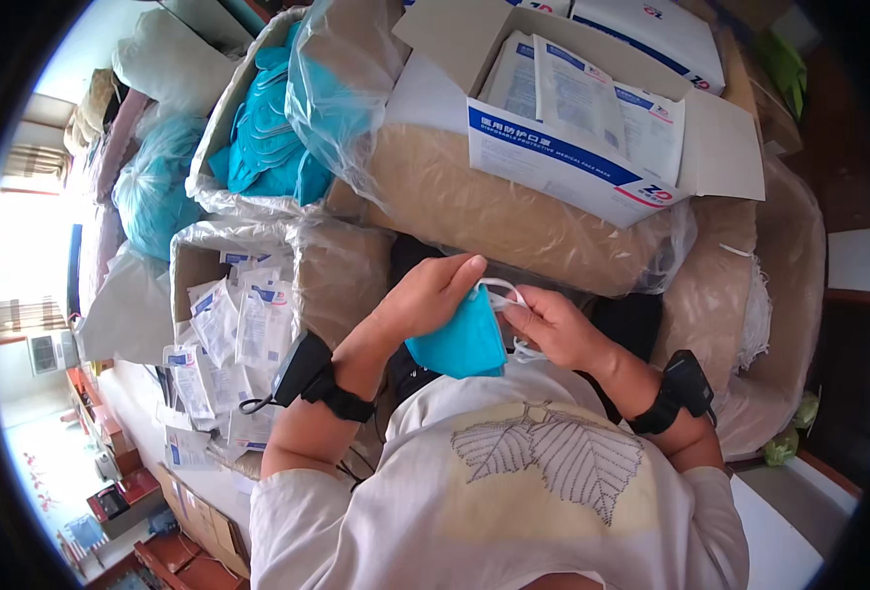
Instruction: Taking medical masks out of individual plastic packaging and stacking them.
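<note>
In front of my chest my left hand (427,298) is closed on the upper edge of a turquoise face mask (459,339), which hangs folded below the fingers. A white elastic strap (499,283) runs from the mask's top corner toward my right hand (557,329). The right fingers are closed on that strap in a pinch, just right of the mask. More white strap (525,350) dangles under the right hand. Some of the mask's upper edge is hidden behind the left hand.
At far left stands a plastic-lined carton of turquoise masks (272,133). Nearer is a carton (187,265) of sealed white packets (258,324). A white-and-blue box (563,167) of packets sits on a plastic-covered brown carton (435,177). Bundled white straps (755,320) hang inside a right-hand carton (794,256).
</note>
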A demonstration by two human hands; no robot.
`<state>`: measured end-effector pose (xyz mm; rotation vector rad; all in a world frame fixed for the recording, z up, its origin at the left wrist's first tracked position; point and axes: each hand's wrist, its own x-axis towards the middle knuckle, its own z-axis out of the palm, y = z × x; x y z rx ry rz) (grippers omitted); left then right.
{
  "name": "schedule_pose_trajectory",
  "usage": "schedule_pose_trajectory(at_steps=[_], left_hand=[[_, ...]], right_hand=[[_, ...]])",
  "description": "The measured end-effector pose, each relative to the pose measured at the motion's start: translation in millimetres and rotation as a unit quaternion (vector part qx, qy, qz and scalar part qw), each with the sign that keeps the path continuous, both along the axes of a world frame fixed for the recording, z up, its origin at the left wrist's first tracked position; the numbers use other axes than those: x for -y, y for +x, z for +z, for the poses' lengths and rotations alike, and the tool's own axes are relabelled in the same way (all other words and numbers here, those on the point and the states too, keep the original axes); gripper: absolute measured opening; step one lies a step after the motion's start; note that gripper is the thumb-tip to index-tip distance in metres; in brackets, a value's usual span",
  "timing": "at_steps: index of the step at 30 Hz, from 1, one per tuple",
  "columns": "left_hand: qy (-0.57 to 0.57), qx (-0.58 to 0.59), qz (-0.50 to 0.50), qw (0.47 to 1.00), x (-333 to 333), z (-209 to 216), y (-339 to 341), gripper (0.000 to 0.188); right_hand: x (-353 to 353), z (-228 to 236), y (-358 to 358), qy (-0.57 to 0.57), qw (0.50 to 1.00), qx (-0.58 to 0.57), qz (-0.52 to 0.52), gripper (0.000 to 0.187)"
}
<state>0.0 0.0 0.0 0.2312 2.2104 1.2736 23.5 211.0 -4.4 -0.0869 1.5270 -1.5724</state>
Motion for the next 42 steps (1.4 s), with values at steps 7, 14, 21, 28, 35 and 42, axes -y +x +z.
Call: schedule_pose_trajectory(at_steps=[7,14,21,28,35,42], left_hand=[[0.234,-0.005,0.084,0.968,-28.8,-28.6,21.2,0.038],[0.033,-0.155,0.034,0.987,-20.4,-30.3,18.6,0.032],[0.035,-0.259,-0.045,0.964,-20.2,-31.4,5.5,0.025],[0.041,-0.320,0.382,0.866,112.0,-59.6,-37.5,0.044],[0.640,0.093,0.084,0.758,3.2,46.7,-47.4,0.048],[0.696,0.124,0.144,0.692,-32.3,62.8,-28.6,0.049]], right_hand=[[17.0,8.4,-3.4,-0.134,0.900,-0.403,-0.099,0.019],[20.4,9.5,14.4,-0.085,0.861,-0.494,-0.088,0.015],[10.6,15.3,20.0,-0.058,0.837,-0.544,-0.017,0.017],[-64.6,61.7,20.4,-0.036,0.907,-0.416,-0.063,0.017],[-27.2,64.4,-53.2,-0.062,0.946,-0.273,-0.164,0.028],[15.0,55.4,-48.1,-0.154,0.975,-0.104,-0.122,0.039]])
